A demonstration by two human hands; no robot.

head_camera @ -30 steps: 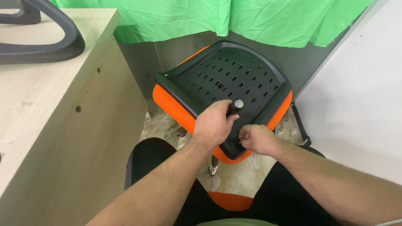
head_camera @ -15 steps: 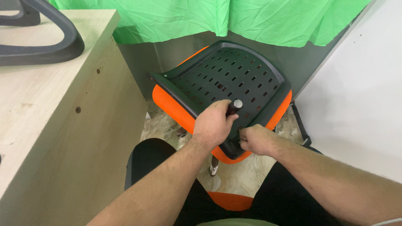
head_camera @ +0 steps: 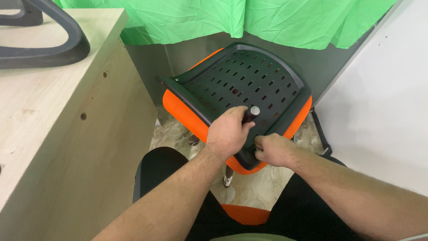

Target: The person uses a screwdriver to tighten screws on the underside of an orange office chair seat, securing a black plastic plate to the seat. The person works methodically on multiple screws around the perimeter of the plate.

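Note:
An orange chair seat with a black perforated plastic shell (head_camera: 249, 82) lies upside down and tilted in front of my knees. My left hand (head_camera: 228, 130) is closed around a short dark tool handle with a silver end cap (head_camera: 252, 112) that stands on the shell's near edge. My right hand (head_camera: 273, 149) pinches the shell's black rim just to the right of that handle; what its fingertips hold is hidden. The orange cushion (head_camera: 185, 111) shows under the shell along its left and right sides.
A pale wooden table (head_camera: 53, 125) stands at my left, with a black curved chair armrest (head_camera: 42, 42) on top. Green cloth (head_camera: 223, 18) hangs behind. A white wall (head_camera: 383, 98) rises at the right. Marbled floor (head_camera: 254, 187) and a black metal frame (head_camera: 321, 131) lie below the seat.
Both hands keep their places on the seat; the left hand has shifted only slightly on the handle. Nothing else has moved.

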